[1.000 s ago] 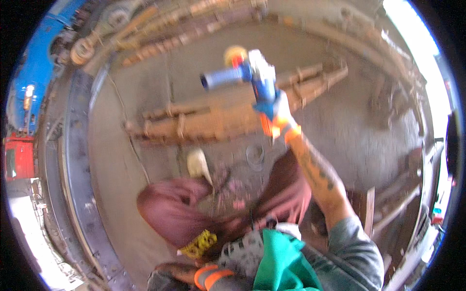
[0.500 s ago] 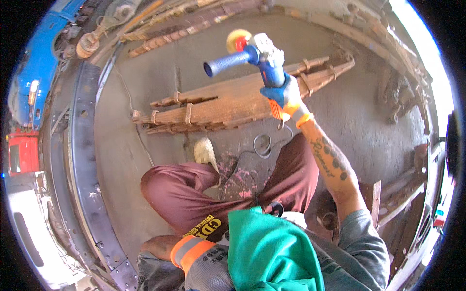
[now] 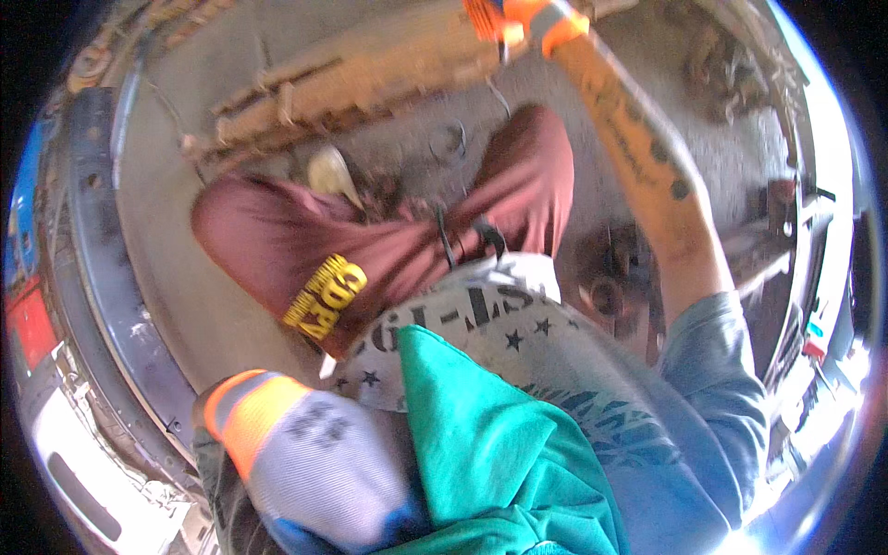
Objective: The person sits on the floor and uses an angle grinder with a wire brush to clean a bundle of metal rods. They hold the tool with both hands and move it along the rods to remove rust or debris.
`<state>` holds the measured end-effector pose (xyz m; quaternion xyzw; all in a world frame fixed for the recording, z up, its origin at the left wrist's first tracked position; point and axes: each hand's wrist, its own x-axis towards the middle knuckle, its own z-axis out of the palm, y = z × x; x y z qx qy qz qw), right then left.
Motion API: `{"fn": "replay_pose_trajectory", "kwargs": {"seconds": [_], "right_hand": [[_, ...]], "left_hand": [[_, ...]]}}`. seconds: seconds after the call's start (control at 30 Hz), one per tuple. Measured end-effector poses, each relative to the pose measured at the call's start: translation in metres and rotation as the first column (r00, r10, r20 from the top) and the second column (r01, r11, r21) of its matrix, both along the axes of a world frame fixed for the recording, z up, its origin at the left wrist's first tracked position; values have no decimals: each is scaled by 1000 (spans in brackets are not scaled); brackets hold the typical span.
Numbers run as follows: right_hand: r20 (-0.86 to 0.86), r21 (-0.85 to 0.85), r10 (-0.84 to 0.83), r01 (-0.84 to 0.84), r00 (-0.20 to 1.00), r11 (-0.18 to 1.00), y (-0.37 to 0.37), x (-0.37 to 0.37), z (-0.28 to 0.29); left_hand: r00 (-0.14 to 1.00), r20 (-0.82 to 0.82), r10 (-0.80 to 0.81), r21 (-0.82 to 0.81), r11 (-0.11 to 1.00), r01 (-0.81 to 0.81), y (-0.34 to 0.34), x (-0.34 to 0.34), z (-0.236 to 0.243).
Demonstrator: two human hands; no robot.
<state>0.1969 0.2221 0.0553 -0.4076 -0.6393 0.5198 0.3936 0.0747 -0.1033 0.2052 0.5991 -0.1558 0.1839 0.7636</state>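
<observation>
At the top edge, my gloved right hand (image 3: 544,20) is stretched away from me and partly cut off by the frame. It stays closed on an angle grinder, of which only the orange rear end (image 3: 486,20) shows; its head and disc are out of view. Beneath that lies a rusty stack of leaf springs (image 3: 388,60) on the floor. My left hand (image 3: 324,462), in a grey and blue glove with an orange cuff, is drawn up close to my chest. Green cloth (image 3: 490,435) hangs beside it, and the lower edge hides its fingers.
My bent legs in maroon trousers (image 3: 268,231) lie before the leaf springs. A cable (image 3: 448,141) loops on the floor. Along the left runs a dark steel beam (image 3: 102,240), with a red box (image 3: 32,319) beyond. Rusty metal parts (image 3: 606,296) stand at right.
The view has tilted down toward my body, so the grinder has mostly left the top edge. My left hand has come up, showing larger beside the green cloth.
</observation>
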Motion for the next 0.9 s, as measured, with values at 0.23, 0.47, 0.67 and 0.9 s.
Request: {"fn": "replay_pose_trajectory", "kwargs": {"seconds": [0.23, 0.47, 0.67, 0.9], "right_hand": [[2, 35, -16, 15, 1000, 999, -10, 13, 3], [-35, 9, 2, -1, 999, 1000, 0, -1, -5], [-226, -48, -40, 30, 973, 998, 45, -11, -65], [111, -143, -44, 60, 993, 988, 59, -25, -72]], "left_hand": [[996, 78, 46, -273, 962, -23, 3, -107, -52], [540, -580, 611, 266, 768, -583, -55, -7, -59], [782, 190, 594, -260, 799, -543, -22, -5, -64], [712, -481, 511, -207, 724, -659, 14, -18, -103]]}}
